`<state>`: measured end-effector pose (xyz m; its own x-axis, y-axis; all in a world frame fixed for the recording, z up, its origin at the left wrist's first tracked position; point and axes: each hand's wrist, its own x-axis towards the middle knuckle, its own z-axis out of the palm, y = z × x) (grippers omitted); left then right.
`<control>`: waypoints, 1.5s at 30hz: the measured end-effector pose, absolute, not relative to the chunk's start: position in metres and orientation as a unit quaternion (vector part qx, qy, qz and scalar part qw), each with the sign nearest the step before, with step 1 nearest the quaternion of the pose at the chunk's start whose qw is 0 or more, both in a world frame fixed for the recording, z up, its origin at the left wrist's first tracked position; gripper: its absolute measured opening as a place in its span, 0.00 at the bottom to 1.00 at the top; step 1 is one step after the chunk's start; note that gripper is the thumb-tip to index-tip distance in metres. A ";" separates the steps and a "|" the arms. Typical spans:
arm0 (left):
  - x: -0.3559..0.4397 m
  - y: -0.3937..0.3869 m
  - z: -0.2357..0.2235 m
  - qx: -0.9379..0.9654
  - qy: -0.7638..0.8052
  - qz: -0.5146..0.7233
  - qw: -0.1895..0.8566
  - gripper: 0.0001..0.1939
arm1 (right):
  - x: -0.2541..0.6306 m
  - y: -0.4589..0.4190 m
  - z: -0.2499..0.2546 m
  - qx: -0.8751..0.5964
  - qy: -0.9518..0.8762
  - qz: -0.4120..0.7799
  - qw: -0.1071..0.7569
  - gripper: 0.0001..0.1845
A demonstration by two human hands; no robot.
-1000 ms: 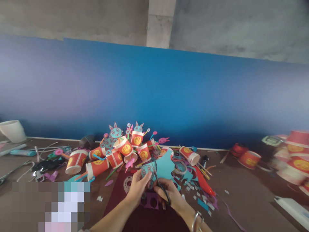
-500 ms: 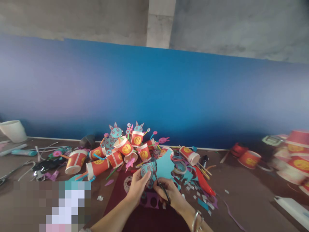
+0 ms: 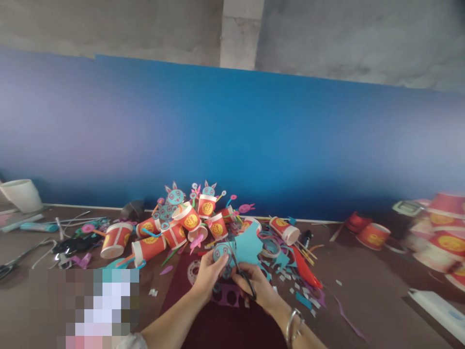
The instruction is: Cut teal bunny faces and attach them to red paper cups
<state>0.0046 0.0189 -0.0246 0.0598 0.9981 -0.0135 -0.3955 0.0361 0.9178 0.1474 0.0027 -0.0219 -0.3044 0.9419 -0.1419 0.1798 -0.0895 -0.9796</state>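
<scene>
My left hand (image 3: 208, 275) is closed on the left part of a light blue paper sheet (image 3: 249, 247), where a round face is drawn. In my right hand (image 3: 256, 286) is a pair of black-handled scissors (image 3: 247, 282), its blades standing at the paper just right of the drawn face. The blades look parted. Below my hands lies a purple strip with round holes (image 3: 225, 295) on a dark red mat (image 3: 218, 329). Just left of the hands is a white ring of tape (image 3: 193, 272).
Beyond my hands is a heap of red paper cups (image 3: 148, 248) with blue animal cutouts (image 3: 175, 195). Paper scraps (image 3: 308, 300) and a red pouch-like item (image 3: 305, 266) lie to the right. More red cups (image 3: 446, 242) stand far right, a white cup (image 3: 22, 195) far left.
The scissor blades seem to have opened wider at the paper. Both hands keep hold in nearly the same place, and the whole view has shifted slightly.
</scene>
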 end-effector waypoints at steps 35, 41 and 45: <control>0.002 0.016 -0.021 0.419 0.418 0.551 0.588 0.23 | 0.150 0.003 -0.023 -0.452 -0.583 0.581 0.343 0.22; 0.003 0.016 -0.019 0.412 0.418 0.555 0.589 0.24 | 0.149 0.003 -0.021 -0.464 -0.585 0.570 0.343 0.20; 0.002 0.017 -0.020 0.410 0.417 0.558 0.589 0.24 | 0.149 0.003 -0.020 -0.467 -0.587 0.565 0.345 0.19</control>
